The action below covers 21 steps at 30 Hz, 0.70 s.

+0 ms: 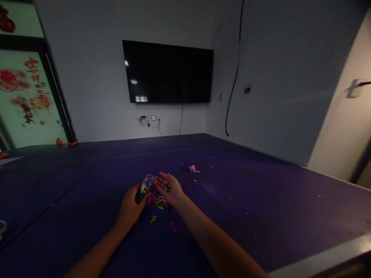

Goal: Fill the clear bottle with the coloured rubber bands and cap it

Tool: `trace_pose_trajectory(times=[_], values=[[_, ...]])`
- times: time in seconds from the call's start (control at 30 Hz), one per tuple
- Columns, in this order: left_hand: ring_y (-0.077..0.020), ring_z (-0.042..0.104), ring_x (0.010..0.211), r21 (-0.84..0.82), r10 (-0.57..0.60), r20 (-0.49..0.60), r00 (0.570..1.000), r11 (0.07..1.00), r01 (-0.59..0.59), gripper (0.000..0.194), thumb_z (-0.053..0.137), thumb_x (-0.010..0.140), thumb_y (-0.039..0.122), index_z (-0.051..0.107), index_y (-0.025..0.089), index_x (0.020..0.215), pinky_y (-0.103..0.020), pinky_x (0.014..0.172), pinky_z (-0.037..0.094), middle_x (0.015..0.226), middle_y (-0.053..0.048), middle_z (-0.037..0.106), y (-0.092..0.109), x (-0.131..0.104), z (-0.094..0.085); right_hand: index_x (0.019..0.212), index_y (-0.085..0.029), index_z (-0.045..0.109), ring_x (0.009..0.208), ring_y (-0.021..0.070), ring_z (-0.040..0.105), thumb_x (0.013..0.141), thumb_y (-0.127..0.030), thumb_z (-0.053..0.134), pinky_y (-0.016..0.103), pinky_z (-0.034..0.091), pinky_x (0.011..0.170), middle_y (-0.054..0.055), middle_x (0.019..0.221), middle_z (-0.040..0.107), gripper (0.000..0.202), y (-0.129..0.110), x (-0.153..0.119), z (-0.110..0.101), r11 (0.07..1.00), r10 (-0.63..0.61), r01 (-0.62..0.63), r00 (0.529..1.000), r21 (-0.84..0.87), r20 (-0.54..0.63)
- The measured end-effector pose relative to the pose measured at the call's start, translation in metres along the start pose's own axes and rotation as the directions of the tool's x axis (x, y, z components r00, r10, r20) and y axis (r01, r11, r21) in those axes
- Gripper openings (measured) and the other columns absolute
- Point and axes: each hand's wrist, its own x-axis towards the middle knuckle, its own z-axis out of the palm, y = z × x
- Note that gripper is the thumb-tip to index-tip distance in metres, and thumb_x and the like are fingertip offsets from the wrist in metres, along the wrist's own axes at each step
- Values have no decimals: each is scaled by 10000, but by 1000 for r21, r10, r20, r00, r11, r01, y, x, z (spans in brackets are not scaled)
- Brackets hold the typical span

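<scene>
Tabletop (246, 200) of dark purple-blue is spreading across nearly the whole lower part of the head view, running back to pale walls. A large black screen (168, 72) is hanging on the far wall, with a socket strip and dangling cables below it, and a black cable (234, 81) is trailing down the right-hand wall. At the far left, a glass door is showing red paper decorations (20, 83).

Both bare forearms are reaching in from the bottom edge and meeting near the middle of the table. The right hand (169, 188) is lying open, palm up, fingers spread; a small black loop (167, 187) is resting in the palm. The left hand (131, 206) is curling shut around a clear packet (146, 183) stuffed with coloured bands, holding it upright so that its top is standing just beside the right hand's fingertips; whether packet and fingertips are touching cannot be told.

Directly under and between the two hands, a loose pile of coloured bands (156, 202) is lying on the table in pink, yellow, green and blue. A few strays are sitting slightly nearer the person: a yellow one (153, 219) and a pink one (173, 227). Farther back and to the right, well apart from the hands, a small pink piece (193, 168) is lying alone.
</scene>
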Motion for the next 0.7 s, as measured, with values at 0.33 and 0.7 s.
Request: trace_pose_trajectory(times=[0.33, 0.7], values=[[-238, 569, 851, 173, 280, 57, 958, 943, -286, 342, 527, 802, 410, 571, 178, 1050, -382, 755, 464, 907, -81, 622, 4, 1, -2, 877, -166, 582, 763, 144, 634, 940, -318, 283, 276, 474, 743, 74, 794, 660, 341, -5, -12, 19, 994, -57, 66, 993, 84, -103], [-224, 531, 800, 202, 354, 169, 920, 901, -384, 408, 478, 837, 444, 571, 151, 1105, -358, 719, 443, 833, -80, 588, 8, -3, -5, 1088, -170, 590, 892, 198, 624, 849, -567, 381, 345, 410, 842, 95, 928, 682, 508, 9, -7, 12, 863, -307, 323, 946, -388, 106]])
